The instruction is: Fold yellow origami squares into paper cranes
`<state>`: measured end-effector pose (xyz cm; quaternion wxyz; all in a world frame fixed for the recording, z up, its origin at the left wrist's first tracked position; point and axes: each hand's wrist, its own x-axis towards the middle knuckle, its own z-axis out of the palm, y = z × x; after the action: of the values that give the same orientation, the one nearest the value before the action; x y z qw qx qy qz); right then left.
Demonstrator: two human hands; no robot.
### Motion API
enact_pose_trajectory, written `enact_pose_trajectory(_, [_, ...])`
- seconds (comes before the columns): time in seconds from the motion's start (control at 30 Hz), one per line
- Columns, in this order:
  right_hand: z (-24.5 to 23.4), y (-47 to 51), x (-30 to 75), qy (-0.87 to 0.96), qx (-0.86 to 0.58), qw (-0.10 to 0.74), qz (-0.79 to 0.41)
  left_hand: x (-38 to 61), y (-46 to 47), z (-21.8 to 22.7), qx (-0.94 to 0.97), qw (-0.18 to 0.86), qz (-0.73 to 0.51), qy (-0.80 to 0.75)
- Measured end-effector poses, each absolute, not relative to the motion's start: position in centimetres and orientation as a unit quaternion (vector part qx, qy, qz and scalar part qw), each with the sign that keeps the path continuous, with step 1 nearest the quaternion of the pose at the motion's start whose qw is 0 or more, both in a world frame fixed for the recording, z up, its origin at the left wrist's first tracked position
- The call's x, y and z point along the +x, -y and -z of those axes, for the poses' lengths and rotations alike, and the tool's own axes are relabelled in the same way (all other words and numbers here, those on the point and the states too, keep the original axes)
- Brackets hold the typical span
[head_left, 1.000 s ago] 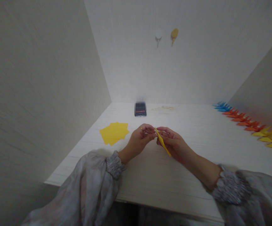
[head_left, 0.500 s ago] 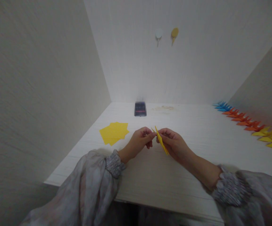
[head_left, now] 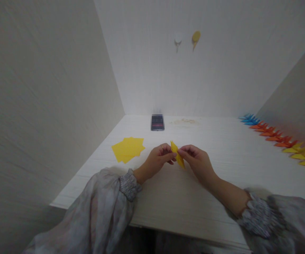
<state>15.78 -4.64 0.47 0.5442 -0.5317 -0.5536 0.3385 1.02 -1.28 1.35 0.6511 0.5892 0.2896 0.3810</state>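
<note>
A folded piece of yellow origami paper (head_left: 180, 161) is held between both hands above the white table, its long shape tilted from upper left to lower right. My left hand (head_left: 160, 156) pinches it from the left, thumb and fingers closed at its middle. From the other side my right hand (head_left: 197, 159) grips its right edge between thumb and fingers. Parts of the folds are hidden behind the fingertips. Flat yellow paper sheets (head_left: 128, 149) lie overlapping on the table, left of my left hand.
Along the right wall runs a row of folded paper cranes: blue (head_left: 250, 120), orange (head_left: 274, 134) and yellow (head_left: 304, 155). A dark phone-like device (head_left: 157, 122) is at the back of the table (head_left: 215, 130). Two hooks, one white (head_left: 178, 38) and one yellow (head_left: 196, 36), hang on the back wall.
The folded yellow paper has turned, showing a broader face, and shifted slightly left. My left hand has moved right onto its middle; my right fingers have shifted to its right edge.
</note>
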Motion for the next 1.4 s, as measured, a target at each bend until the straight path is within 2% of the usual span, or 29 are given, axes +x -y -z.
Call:
enact_pose_trajectory(0.4, [-0.9, 4.9, 16.0, 0.663, -0.538, 0.508, -0.116, 1.5, 1.4, -1.1, 0.552, 0.678, -0.396, -0.28])
enact_pose_trajectory(0.73, [-1.0, 4.8, 15.9, 0.679, -0.555, 0.459, -0.141, 1.4, 1.6, -1.2, 0.557, 0.675, -0.395, -0.28])
enact_pose_trajectory(0.93, [-1.1, 5.0, 15.6, 0.707, -0.517, 0.45, -0.174, 1.5, 1.3, -0.9, 0.58, 0.625, -0.417, -0.316])
enact_pose_trajectory(1.4, [-1.4, 5.5, 15.4, 0.706, -0.542, 0.448, -0.087, 1.6, 1.4, -1.1, 0.592, 0.629, -0.383, -0.327])
